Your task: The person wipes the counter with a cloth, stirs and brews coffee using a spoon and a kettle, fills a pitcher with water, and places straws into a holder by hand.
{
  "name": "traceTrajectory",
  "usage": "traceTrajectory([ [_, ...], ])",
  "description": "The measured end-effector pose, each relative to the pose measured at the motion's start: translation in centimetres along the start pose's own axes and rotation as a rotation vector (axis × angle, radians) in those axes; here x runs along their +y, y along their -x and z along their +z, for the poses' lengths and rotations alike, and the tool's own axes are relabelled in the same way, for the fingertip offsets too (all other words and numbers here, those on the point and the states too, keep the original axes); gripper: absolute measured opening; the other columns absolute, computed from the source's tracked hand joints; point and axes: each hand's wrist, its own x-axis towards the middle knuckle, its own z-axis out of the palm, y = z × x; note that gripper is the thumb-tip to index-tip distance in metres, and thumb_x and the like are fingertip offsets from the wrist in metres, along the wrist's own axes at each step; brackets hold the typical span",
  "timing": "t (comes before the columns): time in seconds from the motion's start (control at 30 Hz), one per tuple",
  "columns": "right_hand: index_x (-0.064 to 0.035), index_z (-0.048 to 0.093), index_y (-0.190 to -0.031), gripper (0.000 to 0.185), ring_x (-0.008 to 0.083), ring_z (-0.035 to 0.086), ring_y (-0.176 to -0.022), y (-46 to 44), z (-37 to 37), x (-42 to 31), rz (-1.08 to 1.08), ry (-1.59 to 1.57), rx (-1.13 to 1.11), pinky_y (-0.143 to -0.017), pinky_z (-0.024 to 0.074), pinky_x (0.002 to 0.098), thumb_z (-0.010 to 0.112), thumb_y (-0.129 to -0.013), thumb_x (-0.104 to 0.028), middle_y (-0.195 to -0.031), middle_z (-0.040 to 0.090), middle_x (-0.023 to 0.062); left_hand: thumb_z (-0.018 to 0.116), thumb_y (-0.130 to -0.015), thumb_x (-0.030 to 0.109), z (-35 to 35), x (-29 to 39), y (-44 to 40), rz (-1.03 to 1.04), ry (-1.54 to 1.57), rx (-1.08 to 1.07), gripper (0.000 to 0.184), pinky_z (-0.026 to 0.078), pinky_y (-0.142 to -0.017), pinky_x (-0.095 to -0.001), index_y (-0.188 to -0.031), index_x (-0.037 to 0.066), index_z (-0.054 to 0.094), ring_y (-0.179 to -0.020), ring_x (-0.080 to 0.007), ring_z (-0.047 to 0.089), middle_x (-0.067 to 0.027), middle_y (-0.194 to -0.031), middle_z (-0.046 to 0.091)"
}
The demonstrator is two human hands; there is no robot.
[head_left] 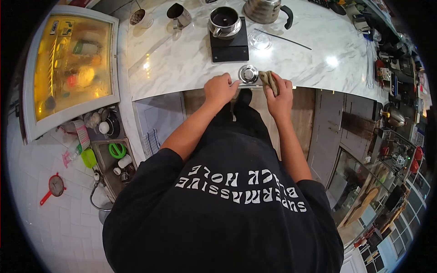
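Note:
My right hand (281, 98) is closed on a folded olive-green cloth (268, 83) at the counter's front edge. Just left of the cloth, a small round metal piece (248, 73) rests on the marble counter (177, 63). My left hand (221, 89) is on the other side of it, fingers curled in, at the same edge; whether anything is inside them cannot be made out. Beyond the metal piece lies a black scale (230, 51) bearing a metal cup with dark contents (224, 18). A clear round lid or dish (260, 40) sits right of the scale.
A steel kettle (264, 10) and a thin dark stick (291, 41) are at the back right. A metal pitcher (178, 17) and a cup of beans (138, 17) stand back left. Farther left are an open framed glass door (73, 63) and a sink (105, 157).

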Motion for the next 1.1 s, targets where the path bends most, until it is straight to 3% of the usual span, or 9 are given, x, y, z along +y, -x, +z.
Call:
traceTrajectory([
  [0.1,-0.0197,0.070,-0.136,0.051,0.0368,0.063,-0.101,-0.7,1.7,-0.5,0.000,0.025,-0.041,-0.089,0.0539,0.0437,0.077,-0.086,-0.012,-0.117,0.060,0.0190,0.085,-0.081,0.050,0.4,-0.9,-0.2,0.160,-0.084,0.236,0.047,0.048,-0.087,-0.0505,-0.108,0.012,0.074,-0.118,-0.0323,0.064,-0.0128,-0.112,0.070],
  [0.2,-0.0208,0.071,-0.135,0.048,0.0347,0.064,-0.104,-1.3,3.4,-0.6,-0.178,0.101,0.006,-0.089,0.0543,0.0425,0.077,-0.088,-0.014,-0.117,0.060,0.0167,0.091,-0.072,0.049,1.0,-1.0,-0.5,0.167,-0.025,0.346,0.064,0.034,-0.108,-0.0557,-0.122,0.015,0.070,-0.140,-0.0348,0.043,-0.0117,-0.131,0.057],
  [0.3,-0.0243,0.071,-0.134,0.050,0.0363,0.062,-0.106,-1.7,4.0,-1.2,-0.315,0.281,-0.036,-0.087,0.0532,0.0451,0.077,-0.087,-0.011,-0.125,0.061,0.0161,0.090,-0.073,0.051,2.5,-1.8,-0.4,0.236,-0.086,0.421,0.075,0.027,-0.114,-0.0562,-0.135,0.016,0.066,-0.146,-0.0372,0.034,-0.0145,-0.142,0.048],
  [0.5,-0.0295,0.072,-0.134,0.053,0.0360,0.062,-0.108,-1.4,5.0,-0.4,-0.390,0.427,-0.176,-0.083,0.0516,0.0455,0.073,-0.085,-0.007,-0.141,0.061,0.0100,0.090,-0.074,0.047,3.3,-2.6,-0.5,0.251,-0.002,0.476,0.065,0.023,-0.117,-0.0573,-0.126,0.015,0.068,-0.145,-0.0400,0.037,-0.0156,-0.142,0.049],
  [0.8,-0.0283,0.072,-0.135,0.054,0.0361,0.061,-0.107,-1.8,4.8,-0.4,-0.353,0.395,-0.222,-0.087,0.0526,0.0465,0.072,-0.086,-0.005,-0.136,0.066,0.0088,0.094,-0.069,0.045,3.4,-2.5,-0.8,0.106,0.098,0.546,0.066,0.023,-0.114,-0.0547,-0.113,0.009,0.061,-0.146,-0.0393,0.035,-0.0161,-0.141,0.048],
  [0.9,-0.0267,0.071,-0.135,0.054,0.0361,0.062,-0.108,-2.7,4.5,-0.7,-0.361,0.359,-0.202,-0.090,0.0531,0.0468,0.071,-0.085,-0.004,-0.135,0.067,0.0061,0.094,-0.068,0.050,3.3,-2.6,-0.8,0.125,0.028,0.567,0.068,0.025,-0.112,-0.0529,-0.110,0.009,0.060,-0.143,-0.0352,0.036,-0.0150,-0.139,0.048],
  [1.1,-0.0229,0.070,-0.132,0.055,0.0335,0.060,-0.117,-3.6,4.0,-0.6,-0.406,0.359,-0.351,-0.093,0.0523,0.0464,0.071,-0.081,-0.001,-0.137,0.067,-0.0007,0.094,-0.068,0.050,3.4,-2.4,-0.8,0.128,0.007,0.593,0.065,0.025,-0.112,-0.0530,-0.106,0.009,0.060,-0.144,-0.0360,0.036,-0.0151,-0.140,0.048],
])
